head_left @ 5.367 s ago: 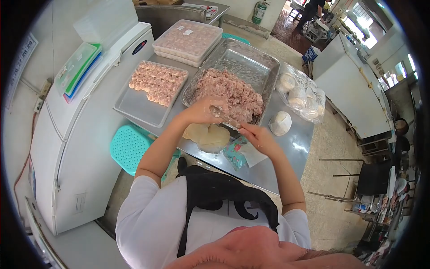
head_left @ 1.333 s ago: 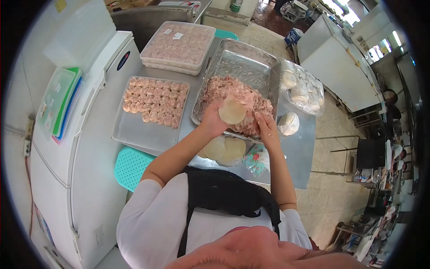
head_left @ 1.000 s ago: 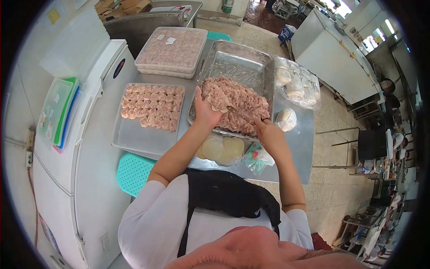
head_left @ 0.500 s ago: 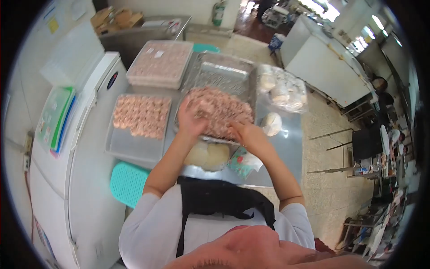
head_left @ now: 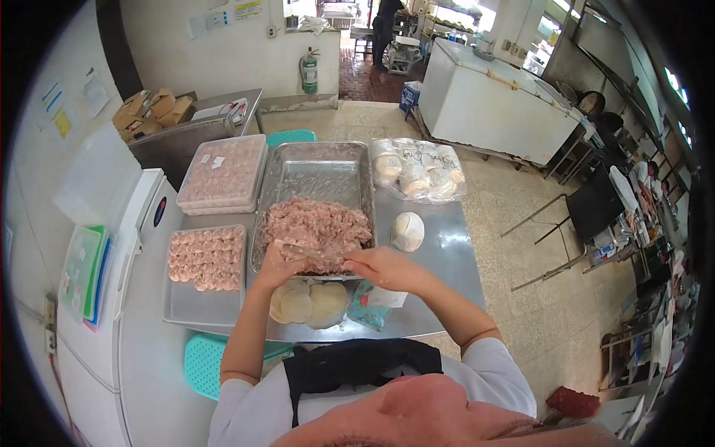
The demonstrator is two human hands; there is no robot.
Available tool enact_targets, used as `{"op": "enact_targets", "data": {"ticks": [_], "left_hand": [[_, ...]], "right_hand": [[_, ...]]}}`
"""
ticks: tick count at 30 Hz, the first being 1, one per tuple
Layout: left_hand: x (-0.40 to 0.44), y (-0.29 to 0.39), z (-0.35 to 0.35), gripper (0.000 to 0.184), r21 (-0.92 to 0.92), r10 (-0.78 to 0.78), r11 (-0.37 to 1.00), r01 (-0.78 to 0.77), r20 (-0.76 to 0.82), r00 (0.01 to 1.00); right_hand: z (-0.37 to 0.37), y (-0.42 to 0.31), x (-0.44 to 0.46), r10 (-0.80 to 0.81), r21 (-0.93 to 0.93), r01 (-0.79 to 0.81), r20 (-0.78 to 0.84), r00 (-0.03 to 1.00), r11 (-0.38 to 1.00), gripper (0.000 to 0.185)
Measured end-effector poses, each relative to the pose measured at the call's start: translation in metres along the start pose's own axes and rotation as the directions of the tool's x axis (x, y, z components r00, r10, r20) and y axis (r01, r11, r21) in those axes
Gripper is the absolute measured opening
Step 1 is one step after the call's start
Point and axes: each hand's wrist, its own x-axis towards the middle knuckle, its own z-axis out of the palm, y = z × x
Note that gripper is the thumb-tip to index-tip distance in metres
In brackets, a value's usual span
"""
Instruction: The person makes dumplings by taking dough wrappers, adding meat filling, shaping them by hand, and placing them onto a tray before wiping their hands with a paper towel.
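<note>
A mound of ground meat (head_left: pixel 316 222) fills the near half of a deep metal tray (head_left: pixel 320 158). My left hand (head_left: pixel 277 265) is at the tray's near left corner, its fingers closed into the meat and partly hidden by it. Opposite it, my right hand (head_left: pixel 383 268) reaches over the near right rim, fingertips pressed together against the meat. Between my forearms lie a stack of round dough wrappers (head_left: pixel 328 302) and some loose wrappers (head_left: pixel 292 304). A green patterned packet (head_left: pixel 370 305) sits below my right hand.
Left stands a tray of shaped dumplings (head_left: pixel 206 257), behind it a lidded plastic container (head_left: pixel 222 173). A bag of wrapped round bundles (head_left: pixel 418 171) and a single bundle (head_left: pixel 407 232) lie right. Beyond are a chest freezer (head_left: pixel 495 100), a chair (head_left: pixel 596 216) and a distant person (head_left: pixel 386 31).
The view has tilted up, showing more of the room. Both hands have moved to the near edge of the meat, my left hand coming off the mound's left side.
</note>
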Motion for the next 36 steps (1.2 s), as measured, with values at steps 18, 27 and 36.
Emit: {"op": "enact_targets", "data": {"ticks": [18,27,36], "left_hand": [[-0.013,-0.03,-0.03,0.066,0.246,-0.13,0.958,0.149,-0.092,0.987],[-0.004,0.026,-0.035,0.064,0.24,0.053,0.966,-0.096,0.179,0.982],[0.011,-0.042,-0.025,0.045,0.088,-0.104,0.991,0.097,0.086,0.991]], "right_hand": [[0.08,0.098,0.012,0.38,-0.472,-0.379,-0.098,0.92,0.796,0.026],[0.034,-0.005,0.007,0.254,0.232,-0.235,-0.059,0.965,0.944,0.034],[0.05,0.026,0.022,0.089,-0.336,-0.157,-0.209,0.974,0.929,0.029]]}}
